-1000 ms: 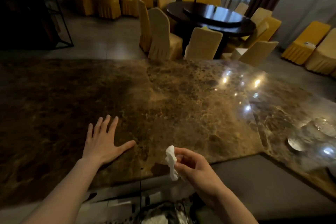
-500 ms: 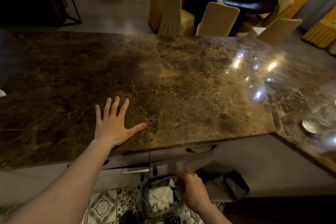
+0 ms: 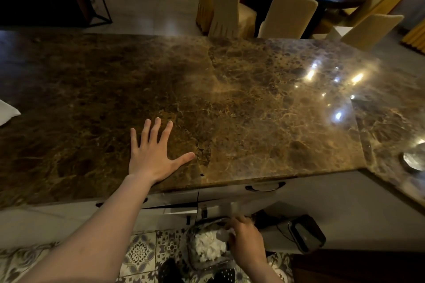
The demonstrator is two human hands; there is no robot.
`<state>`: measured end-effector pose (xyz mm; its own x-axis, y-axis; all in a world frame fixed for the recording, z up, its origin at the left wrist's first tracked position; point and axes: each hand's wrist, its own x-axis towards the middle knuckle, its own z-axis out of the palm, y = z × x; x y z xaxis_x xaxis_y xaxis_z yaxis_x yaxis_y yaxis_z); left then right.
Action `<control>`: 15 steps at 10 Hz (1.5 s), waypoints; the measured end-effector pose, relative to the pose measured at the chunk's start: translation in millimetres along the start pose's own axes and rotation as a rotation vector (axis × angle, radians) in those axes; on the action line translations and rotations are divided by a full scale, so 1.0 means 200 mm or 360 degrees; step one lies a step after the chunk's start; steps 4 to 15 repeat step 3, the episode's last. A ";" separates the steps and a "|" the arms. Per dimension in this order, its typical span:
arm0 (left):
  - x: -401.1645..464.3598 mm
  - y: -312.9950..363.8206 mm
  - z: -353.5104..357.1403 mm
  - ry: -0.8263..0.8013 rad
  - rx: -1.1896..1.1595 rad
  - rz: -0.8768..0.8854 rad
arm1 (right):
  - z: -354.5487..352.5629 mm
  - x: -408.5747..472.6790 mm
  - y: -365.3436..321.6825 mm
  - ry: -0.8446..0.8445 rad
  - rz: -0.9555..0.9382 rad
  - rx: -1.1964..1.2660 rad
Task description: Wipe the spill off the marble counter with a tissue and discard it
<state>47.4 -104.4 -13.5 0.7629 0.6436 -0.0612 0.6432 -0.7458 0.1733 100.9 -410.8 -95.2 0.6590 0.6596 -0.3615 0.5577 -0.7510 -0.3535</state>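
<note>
The brown marble counter (image 3: 253,110) fills the middle of the view, glossy with light reflections at the right; I see no spill on it. My left hand (image 3: 151,156) lies flat on it near the front edge, fingers spread, holding nothing. My right hand (image 3: 247,241) is low, below the counter, at the right rim of a bag-lined bin (image 3: 192,236) on the floor. Crumpled white tissues (image 3: 208,247) lie inside the bin. A pale blurred tissue piece (image 3: 224,234) shows at my right fingertips; whether it is still held is unclear.
White drawers with a dark handle (image 3: 264,187) sit under the counter. A black device (image 3: 307,233) lies on the floor right of the bin. A white object (image 3: 7,111) pokes in at the counter's left edge, a metal dish (image 3: 414,159) at the right. Covered chairs (image 3: 224,2) stand beyond.
My right hand went from above the counter's front edge, pinching the tissue, down to the bin on the floor. The view tilted downward. My left hand stayed flat on the marble.
</note>
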 end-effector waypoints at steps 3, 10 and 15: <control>-0.01 0.00 -0.01 -0.0024 0.0024 -0.0036 | -0.06 0.02 0.08 0.0105 0.0062 -0.0001; -0.01 0.00 -0.01 -0.0024 0.0024 -0.0036 | -0.06 0.02 0.08 0.0105 0.0062 -0.0001; -0.01 0.00 -0.01 -0.0024 0.0024 -0.0036 | -0.06 0.02 0.08 0.0105 0.0062 -0.0001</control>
